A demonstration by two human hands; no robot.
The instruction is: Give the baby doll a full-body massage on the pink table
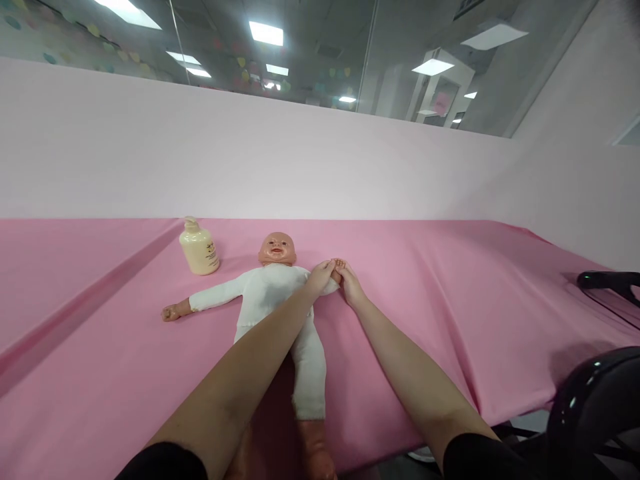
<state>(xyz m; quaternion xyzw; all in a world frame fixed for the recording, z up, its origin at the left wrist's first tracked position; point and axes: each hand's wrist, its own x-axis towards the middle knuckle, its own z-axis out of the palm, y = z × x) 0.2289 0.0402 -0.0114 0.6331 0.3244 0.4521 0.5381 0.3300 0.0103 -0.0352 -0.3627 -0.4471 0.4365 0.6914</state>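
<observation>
A baby doll (277, 287) with a white cloth body lies face up on the pink sheet (390, 267), its feet towards me. My left hand (320, 277) reaches across its chest and is closed on the doll's hand (337, 275), at the right side of the picture. From the other side my right hand (350, 280) grips the same doll's hand, thumb and fingers pressed around it. The doll's other arm (215, 297) is stretched out to the left. My left forearm hides part of the doll's belly and one leg.
A cream pump bottle (200, 250) stands left of the doll's head. At the right edge are a black handle (607, 283) and a rounded black part (595, 413). Behind the sheet rises a white wall (260, 160) with glass above.
</observation>
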